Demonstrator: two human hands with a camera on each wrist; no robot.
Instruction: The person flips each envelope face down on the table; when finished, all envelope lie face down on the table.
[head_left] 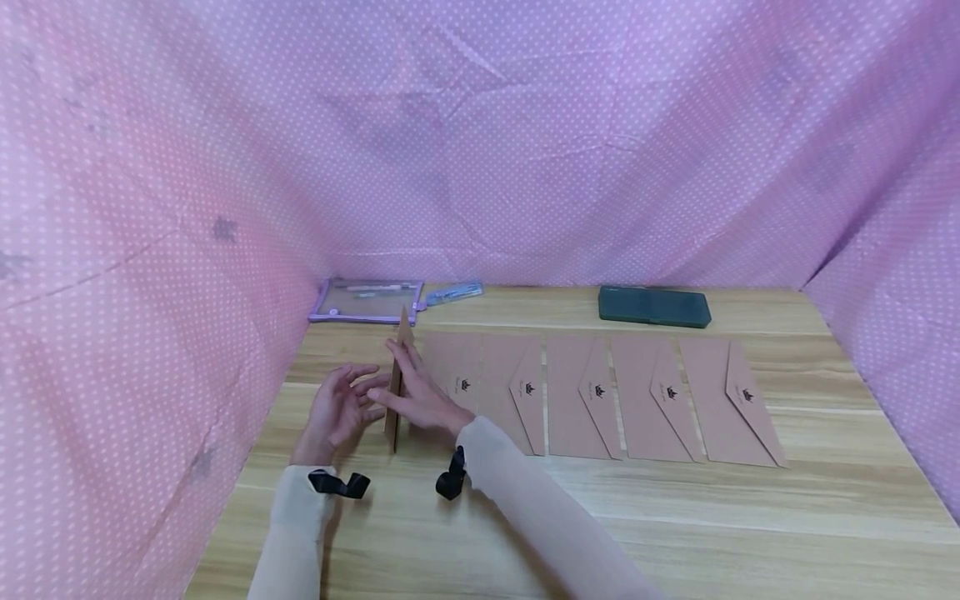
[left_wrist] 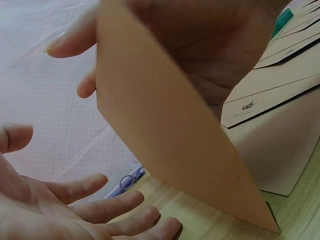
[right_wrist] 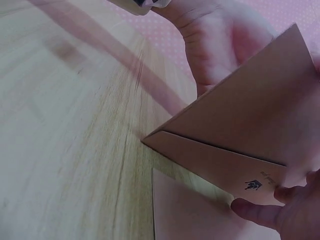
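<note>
Nearby, flat envelopes (head_left: 576,400), pouch (head_left: 367,307) beyond; left fingers (left_wrist: 120,207) spread, right fingers (right_wrist: 256,212) touching upright envelope (left_wrist: 150,105) (pinch unclear).

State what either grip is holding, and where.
A brown envelope, roughly upright: the right grip lies against its flap side, though whether it pinches cannot be told. The left grip holds nothing.

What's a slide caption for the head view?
Rectangular brown paper envelope upright between left hand and right hand, beside five flat, crown-printed brown paper envelopes lined up on a pale wood tabletop.
</note>
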